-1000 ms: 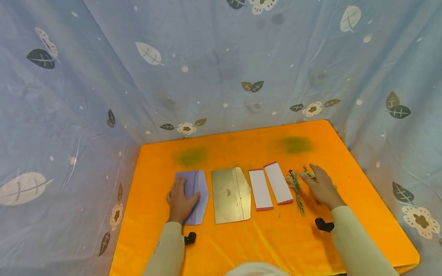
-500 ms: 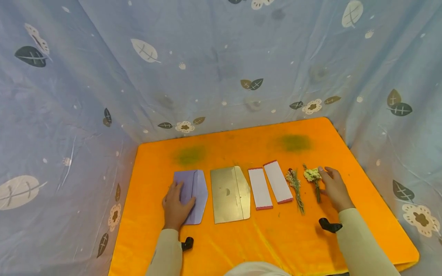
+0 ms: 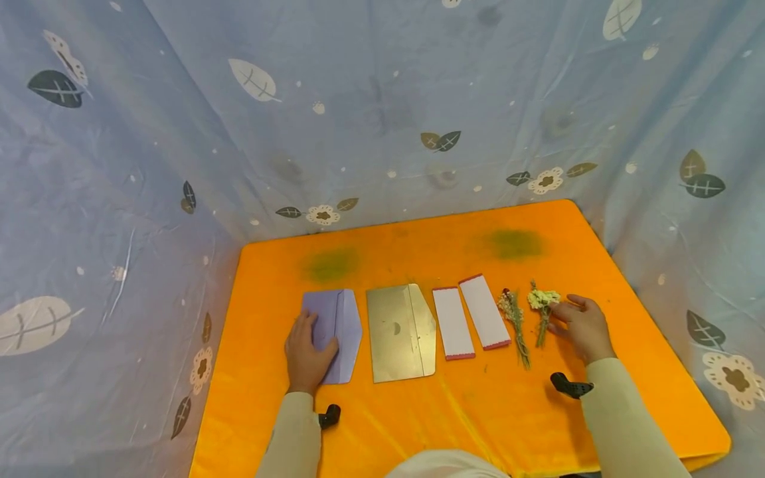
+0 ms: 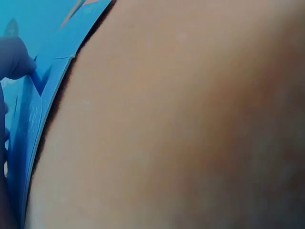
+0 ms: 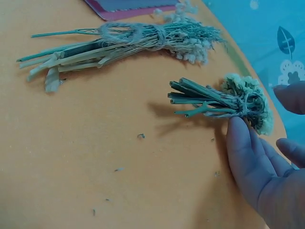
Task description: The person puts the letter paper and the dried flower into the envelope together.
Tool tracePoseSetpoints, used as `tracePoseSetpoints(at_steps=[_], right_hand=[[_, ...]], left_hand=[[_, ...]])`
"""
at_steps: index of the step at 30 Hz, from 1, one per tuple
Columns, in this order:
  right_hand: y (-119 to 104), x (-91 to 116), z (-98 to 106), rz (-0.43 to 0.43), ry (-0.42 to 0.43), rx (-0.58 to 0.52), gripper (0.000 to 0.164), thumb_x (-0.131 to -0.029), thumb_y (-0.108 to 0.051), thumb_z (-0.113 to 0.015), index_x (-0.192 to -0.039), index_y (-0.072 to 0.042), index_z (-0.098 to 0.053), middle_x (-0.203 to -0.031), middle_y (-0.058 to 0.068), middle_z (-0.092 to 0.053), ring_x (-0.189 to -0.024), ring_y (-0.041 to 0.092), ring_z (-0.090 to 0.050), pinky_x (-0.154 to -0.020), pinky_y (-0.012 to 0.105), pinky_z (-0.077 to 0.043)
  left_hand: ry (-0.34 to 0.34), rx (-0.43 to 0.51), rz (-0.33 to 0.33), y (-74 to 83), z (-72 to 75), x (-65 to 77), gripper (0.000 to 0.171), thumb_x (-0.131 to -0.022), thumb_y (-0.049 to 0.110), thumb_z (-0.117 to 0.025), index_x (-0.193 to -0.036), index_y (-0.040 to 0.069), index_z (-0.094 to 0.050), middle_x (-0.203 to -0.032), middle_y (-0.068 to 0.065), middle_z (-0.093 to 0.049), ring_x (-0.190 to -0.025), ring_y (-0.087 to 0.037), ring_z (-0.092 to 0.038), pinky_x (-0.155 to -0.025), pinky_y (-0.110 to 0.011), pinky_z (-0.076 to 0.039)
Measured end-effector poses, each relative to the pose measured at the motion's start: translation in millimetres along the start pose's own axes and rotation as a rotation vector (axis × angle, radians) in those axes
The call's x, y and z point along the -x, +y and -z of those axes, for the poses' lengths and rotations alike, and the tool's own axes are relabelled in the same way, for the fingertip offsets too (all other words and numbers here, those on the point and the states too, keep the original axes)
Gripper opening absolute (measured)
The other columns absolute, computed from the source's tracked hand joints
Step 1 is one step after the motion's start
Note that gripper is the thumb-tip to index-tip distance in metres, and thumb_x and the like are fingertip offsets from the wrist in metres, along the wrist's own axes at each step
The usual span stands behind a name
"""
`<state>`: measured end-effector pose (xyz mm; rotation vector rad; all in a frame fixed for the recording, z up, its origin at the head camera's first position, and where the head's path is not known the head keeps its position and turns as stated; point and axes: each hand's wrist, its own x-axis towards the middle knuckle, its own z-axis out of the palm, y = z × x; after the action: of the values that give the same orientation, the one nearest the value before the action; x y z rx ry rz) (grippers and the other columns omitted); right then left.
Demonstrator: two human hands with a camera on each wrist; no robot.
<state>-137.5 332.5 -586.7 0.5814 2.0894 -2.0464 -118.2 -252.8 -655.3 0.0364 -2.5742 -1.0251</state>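
In the head view my left hand rests over the left side of a purple envelope, fingers loosely spread. The thumb lies on the envelope's face in the left wrist view. My right hand is beside a small bouquet of pale yellow dried flowers, on its right. A digit tip touches the bouquet near its twine tie in the right wrist view, while other fingers stand apart from it. A second, longer dried bouquet with a dark red bloom lies just to the left.
A gold envelope lies to the right of the purple one. Two white strips with red ends, a left strip and a right strip, come after it. An orange cloth covers the table, and a blue patterned curtain surrounds it.
My right hand has drawn back from over the yellow bouquet to its right side. The bouquet's stems have swung slightly left. My left hand has shifted a little left on the envelope.
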Motion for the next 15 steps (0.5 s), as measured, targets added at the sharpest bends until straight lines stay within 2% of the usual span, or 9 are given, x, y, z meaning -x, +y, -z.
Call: tracePoseSetpoints(at_steps=[3,9,15], right_hand=[[1.3,-1.5,-0.1,-0.013,0.005,-0.009,0.088,-0.112,-0.026,-0.064,-0.173,0.001,-0.007,-0.153,0.019,-0.04,-0.108,0.008,-0.062,-0.092,0.036,-0.061],[2.7,-3.1,-3.2,-0.025,0.034,0.042,0.083,-0.112,-0.026,-0.063,-0.172,0.003,-0.013,-0.147,0.017,-0.045,-0.105,0.008,-0.064,-0.09,0.035,-0.062],[1.9,-5.0,-7.2,-0.037,0.06,0.048,0.078,-0.113,-0.025,-0.061,-0.171,0.004,-0.018,-0.14,0.014,-0.051,-0.103,0.009,-0.064,-0.088,0.033,-0.062]], left_hand=[[0.011,0.018,-0.004,0.0,-0.2,-0.8,0.068,-0.086,0.024,-0.081,-0.147,0.0,-0.063,-0.164,-0.023,-0.047,-0.151,-0.045,-0.04,-0.123,-0.067,-0.023],[0.013,0.044,0.005,0.8,0.2,0.0,0.066,-0.086,0.019,-0.082,-0.146,0.0,-0.064,-0.165,-0.02,-0.048,-0.152,-0.042,-0.041,-0.124,-0.061,-0.027],[0.031,0.064,0.004,4.6,1.8,1.2,0.064,-0.087,0.019,-0.082,-0.145,-0.001,-0.066,-0.163,-0.02,-0.051,-0.151,-0.042,-0.042,-0.122,-0.062,-0.03]])
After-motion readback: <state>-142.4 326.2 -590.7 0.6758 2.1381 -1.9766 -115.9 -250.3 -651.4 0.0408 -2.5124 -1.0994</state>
